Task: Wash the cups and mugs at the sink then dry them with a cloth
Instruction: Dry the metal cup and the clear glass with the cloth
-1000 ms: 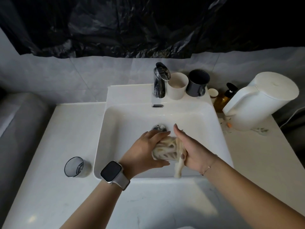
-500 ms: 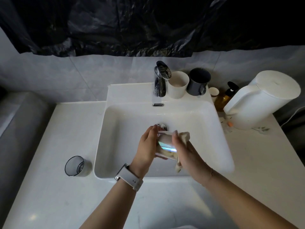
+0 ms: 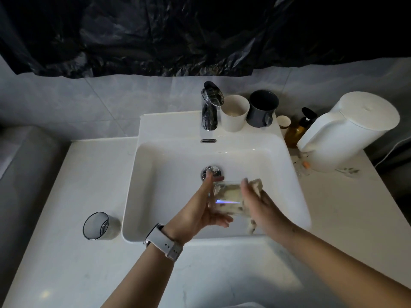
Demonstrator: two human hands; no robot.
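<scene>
Over the white sink (image 3: pixel 155 174), my left hand (image 3: pixel 200 210) grips a clear glass cup (image 3: pixel 224 197) lying on its side. My right hand (image 3: pixel 260 205) holds a beige cloth (image 3: pixel 255 185) that is pushed into the cup and bunches out past my fingers; a tail of it hangs below my wrist. On the sink's back ledge stand a white cup (image 3: pixel 234 113) and a dark grey mug (image 3: pixel 262 108), right of the chrome tap (image 3: pixel 210 105). A smoky grey tumbler (image 3: pixel 97 225) stands on the counter left of the sink.
A white kettle (image 3: pixel 349 130) stands on the counter at the right, with an amber pump bottle (image 3: pixel 298 127) and a small white jar (image 3: pixel 284 122) beside it. The chrome drain plug (image 3: pixel 211 171) lies just beyond my hands. Black plastic sheeting covers the wall above.
My left hand turned from palm-down to palm-up around the cup, so the glass now shows. The cloth moved from wrapping the outside to inside the cup. Both hands shifted slightly away from me.
</scene>
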